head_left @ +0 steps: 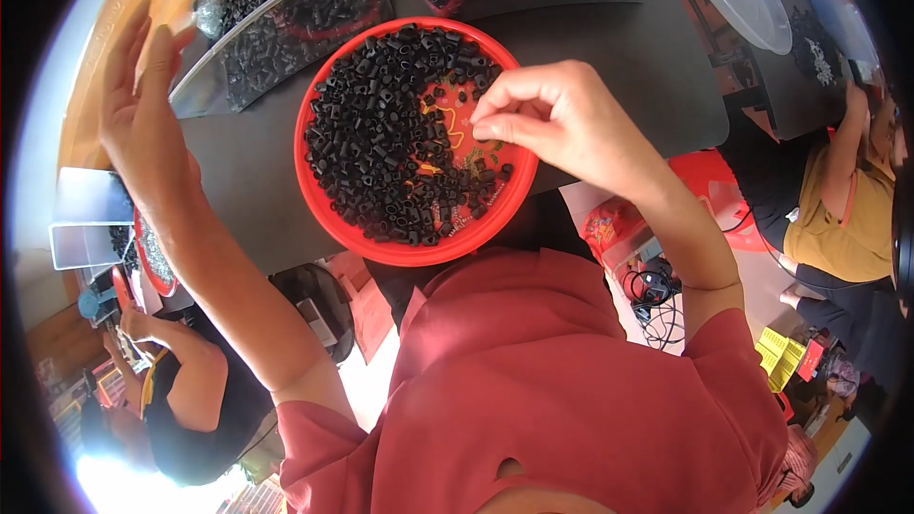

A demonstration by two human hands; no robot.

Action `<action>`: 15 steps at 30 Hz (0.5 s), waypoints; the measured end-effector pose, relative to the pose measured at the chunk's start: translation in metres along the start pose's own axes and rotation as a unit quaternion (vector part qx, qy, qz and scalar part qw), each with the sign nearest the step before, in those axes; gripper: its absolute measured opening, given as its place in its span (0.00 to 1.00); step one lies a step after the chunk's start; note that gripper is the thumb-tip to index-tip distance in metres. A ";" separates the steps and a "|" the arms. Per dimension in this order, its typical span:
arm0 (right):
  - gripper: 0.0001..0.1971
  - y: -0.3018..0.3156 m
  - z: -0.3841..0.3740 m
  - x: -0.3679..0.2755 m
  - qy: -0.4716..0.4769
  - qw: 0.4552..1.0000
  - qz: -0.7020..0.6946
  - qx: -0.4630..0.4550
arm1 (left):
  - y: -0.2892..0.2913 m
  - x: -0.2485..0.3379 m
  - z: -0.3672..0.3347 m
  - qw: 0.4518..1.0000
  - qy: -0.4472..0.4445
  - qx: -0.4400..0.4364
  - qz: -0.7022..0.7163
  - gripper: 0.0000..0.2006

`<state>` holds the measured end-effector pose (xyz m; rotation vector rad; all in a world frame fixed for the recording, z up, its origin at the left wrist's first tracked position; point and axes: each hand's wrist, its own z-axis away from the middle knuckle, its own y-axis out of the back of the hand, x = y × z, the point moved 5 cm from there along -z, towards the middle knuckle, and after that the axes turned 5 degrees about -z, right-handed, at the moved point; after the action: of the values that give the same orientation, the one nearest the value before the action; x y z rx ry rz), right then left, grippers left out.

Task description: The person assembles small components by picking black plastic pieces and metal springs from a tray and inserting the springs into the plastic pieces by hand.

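At the far left, a clear plastic box [90, 246] stands near the person's left forearm. The left hand [145, 124] is raised with its fingers apart and pointing up, its grip loose and nothing seen in it, near the corner of a clear bin [205, 86] heaped with black pieces. Right of that, a round red tray [409, 252] sits at the near edge of the dark table [628, 62]. Small black pieces [367, 128] crowd its left side and thin out toward the right, where the printed bottom shows; the short tubes among them lie every which way, their long axes sharing no direction. The right hand [571, 114] reaches over the tray's right side, fingers pointing left, thumb and forefinger drawn together; I cannot tell whether they grasp a piece. At the far right is a co-worker in a yellow top [843, 219].
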<state>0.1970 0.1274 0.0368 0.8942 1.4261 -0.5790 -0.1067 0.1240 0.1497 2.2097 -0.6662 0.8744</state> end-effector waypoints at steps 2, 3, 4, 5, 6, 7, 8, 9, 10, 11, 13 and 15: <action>0.04 -0.007 0.003 -0.004 0.105 0.982 0.157 -0.003 | -0.008 -0.002 0.006 0.999 0.023 -0.038 -0.025 0.14; 0.04 -0.010 0.005 0.001 0.078 0.982 0.173 -0.022 | -0.014 -0.002 0.021 0.998 0.031 -0.054 -0.025 0.13; 0.04 -0.012 0.007 0.001 0.101 0.976 0.193 -0.028 | -0.021 -0.002 0.037 0.996 0.041 -0.071 -0.025 0.12; 0.04 -0.014 0.009 0.001 0.108 0.970 0.215 -0.038 | -0.030 -0.003 0.054 0.994 0.054 -0.094 0.001 0.11; 0.05 -0.016 0.010 0.001 0.109 0.963 0.239 -0.052 | -0.039 -0.003 0.072 0.991 0.066 -0.115 0.028 0.10; 0.04 -0.017 0.012 -0.002 0.128 0.957 0.251 -0.063 | -0.047 -0.004 0.091 0.983 0.093 -0.155 0.025 0.08; 0.03 -0.019 0.011 -0.001 0.115 0.952 0.273 -0.077 | -0.054 -0.003 0.109 0.974 0.111 -0.194 0.033 0.06; 0.03 -0.021 0.010 -0.002 0.116 0.946 0.291 -0.085 | -0.062 0.000 0.124 0.969 0.102 -0.224 0.006 0.05; 0.03 -0.023 0.010 -0.003 0.127 0.939 0.306 -0.091 | -0.068 0.003 0.136 0.963 0.089 -0.253 -0.012 0.05; 0.03 -0.026 0.009 -0.003 0.130 0.931 0.323 -0.106 | -0.071 0.008 0.146 0.961 0.062 -0.269 -0.016 0.05; 0.03 -0.032 0.008 -0.005 0.158 0.915 0.350 -0.127 | -0.074 0.013 0.160 0.961 0.048 -0.272 -0.016 0.05; 0.04 -0.037 0.008 -0.006 0.187 0.903 0.366 -0.128 | -0.072 0.012 0.166 0.959 0.073 -0.273 -0.028 0.05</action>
<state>0.1712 0.0985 0.0352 1.2700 1.3222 0.3603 0.0141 0.0478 0.0376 1.6457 -0.6734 0.7100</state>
